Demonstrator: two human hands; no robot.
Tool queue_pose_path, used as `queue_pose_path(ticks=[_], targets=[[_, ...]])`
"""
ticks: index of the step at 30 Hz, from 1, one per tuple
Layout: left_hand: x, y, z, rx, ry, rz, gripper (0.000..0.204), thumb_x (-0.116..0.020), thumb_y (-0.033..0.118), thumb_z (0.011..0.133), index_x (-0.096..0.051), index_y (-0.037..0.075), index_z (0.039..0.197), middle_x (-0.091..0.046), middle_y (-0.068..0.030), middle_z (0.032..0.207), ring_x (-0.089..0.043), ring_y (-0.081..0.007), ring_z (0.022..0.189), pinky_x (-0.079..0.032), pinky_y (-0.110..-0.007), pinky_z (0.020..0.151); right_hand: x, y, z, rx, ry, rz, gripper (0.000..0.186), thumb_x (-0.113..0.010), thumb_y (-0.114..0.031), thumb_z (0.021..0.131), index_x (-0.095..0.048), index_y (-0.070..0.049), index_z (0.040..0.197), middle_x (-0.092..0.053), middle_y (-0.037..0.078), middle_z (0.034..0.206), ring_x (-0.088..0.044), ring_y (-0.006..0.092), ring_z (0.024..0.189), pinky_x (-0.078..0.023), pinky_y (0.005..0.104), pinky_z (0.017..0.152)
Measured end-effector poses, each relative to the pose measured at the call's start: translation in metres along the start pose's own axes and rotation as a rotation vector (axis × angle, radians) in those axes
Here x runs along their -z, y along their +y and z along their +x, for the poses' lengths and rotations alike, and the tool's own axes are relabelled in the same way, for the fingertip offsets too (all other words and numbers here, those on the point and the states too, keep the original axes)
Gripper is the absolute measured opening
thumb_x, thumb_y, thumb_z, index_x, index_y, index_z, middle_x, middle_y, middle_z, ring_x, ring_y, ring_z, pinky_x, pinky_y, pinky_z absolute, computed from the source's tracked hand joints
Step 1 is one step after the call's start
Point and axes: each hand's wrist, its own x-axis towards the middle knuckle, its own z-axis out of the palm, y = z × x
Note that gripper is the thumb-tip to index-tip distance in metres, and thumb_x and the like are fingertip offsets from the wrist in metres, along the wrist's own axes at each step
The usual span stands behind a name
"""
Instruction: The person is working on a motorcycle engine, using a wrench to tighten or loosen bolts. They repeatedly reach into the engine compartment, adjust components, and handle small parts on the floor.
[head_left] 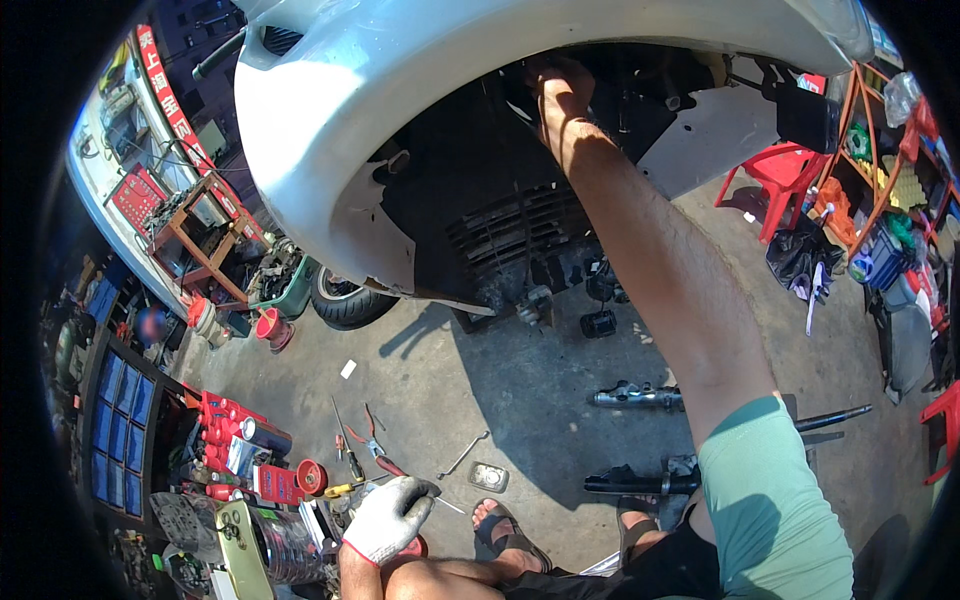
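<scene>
The pale vehicle front [320, 130] stands far side, no wheel showing in its arch. The bare right hand [562, 88] reaches inside; its grip is hidden. Removal looks well along, a wheel [345, 312] lying left, a silver tube [635, 398] right; refitting seems undone. The gloved left hand [385, 522], near left, is partly curled, its hold on a thin rod [452, 506] uncertain.

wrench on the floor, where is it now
In the head view, the wrench lies on the floor slightly left of centre in the lower half, between the red-handled pliers and the small metal tray, beyond the gloved left hand.
</scene>
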Motion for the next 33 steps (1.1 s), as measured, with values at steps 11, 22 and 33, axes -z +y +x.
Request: queue_pose_path(ticks=[11, 22, 33], targets=[[0.000, 0.001, 0.000, -0.016, 0.006, 0.009, 0.025, -0.064, 0.021, 0.095, -0.074, 0.005, 0.111, -0.072, -0.0168, 0.105, -0.068, -0.0350, 0.103, -0.053, -0.042, 0.090, 0.016, -0.017, -0.026, -0.020, 0.001, -0.084, 0.032, -0.061, 0.010, 0.082, -0.067, 0.002, 0.113, -0.068, 0.007, 0.086, -0.067, 0.0176, 0.076, -0.051, 0.0304, 0.066], [0.000, 0.011, -0.002, -0.008, 0.028, 0.012, 0.024, -0.064, 0.019, 0.094, -0.074, 0.004, 0.111, -0.072, -0.0172, 0.105, -0.069, -0.0350, 0.102, -0.054, -0.042, 0.089, 0.040, -0.016, -0.040, 0.331, -0.182, -0.435, 0.050, -0.064, -0.004, 0.090, -0.056, -0.001, 0.140, -0.065, 0.018, 0.125, -0.066, 0.0323, 0.112, -0.052, 0.0387, 0.101], [-0.002, 0.002, 0.000, -0.041, 0.005, -0.012, 0.023, -0.064, 0.017, 0.094, -0.073, 0.003, 0.110, -0.072, -0.0176, 0.105, -0.069, -0.0349, 0.103, -0.054, -0.041, 0.090, 0.020, -0.020, -0.058, -0.094, -0.278, -0.444, 0.079, -0.069, -0.015, 0.086, -0.036, -0.007, 0.157, -0.041, 0.019, 0.151, -0.049, 0.0326, 0.137, -0.052, 0.0381, 0.103]])
